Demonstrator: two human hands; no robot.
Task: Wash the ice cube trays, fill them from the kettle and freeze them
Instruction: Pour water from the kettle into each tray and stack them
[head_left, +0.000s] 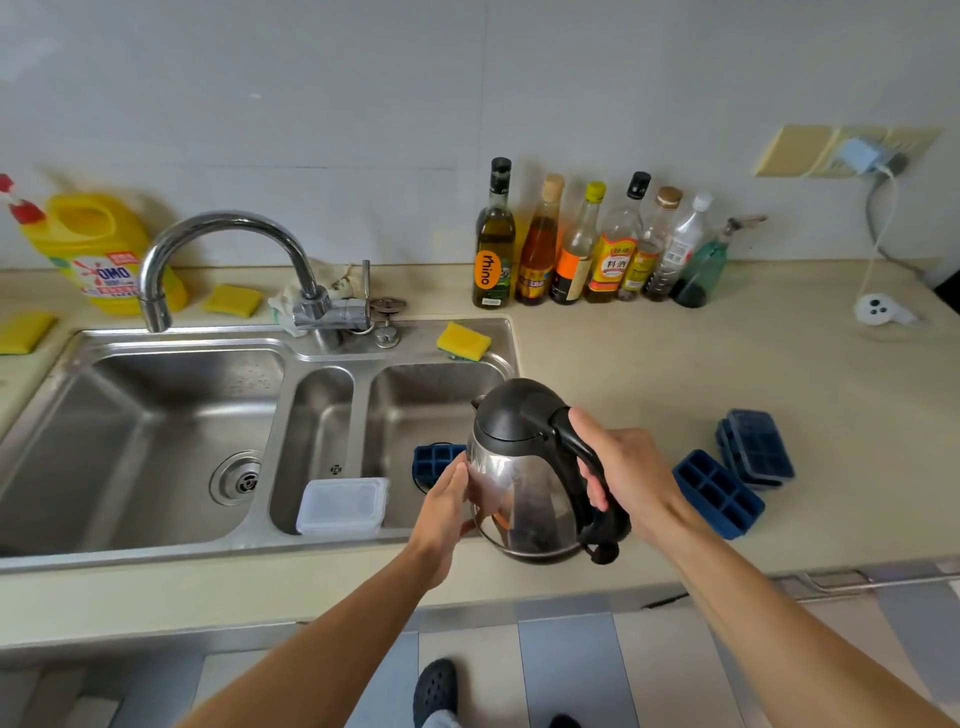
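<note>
Head view: nearest, a dark shoe (435, 691) stands on the tiled floor. Above the worktop's (675, 364) near edge the kettle (519, 483) is held up. The right hand (631, 467) wraps its fingers (595, 493) round the black handle. The left hand (447, 504) lies flat on the steel body, fingers straight and together. Just beyond, one blue ice tray (434, 460) lies in the right sink basin (431, 384). A single tray (719, 493) and stacked trays (756, 447) lie on the worktop to the right. Bottles (587, 249) line the far wall.

Home kitchen, going by the steel sink (130, 441) and tap (223, 228) set in a beige counter (701, 364), sponges (464, 340) and a detergent jug (98, 249) beside them, a kettle (519, 493), and oil and sauce bottles (576, 249) lined along the white tiled wall (363, 104)
</note>
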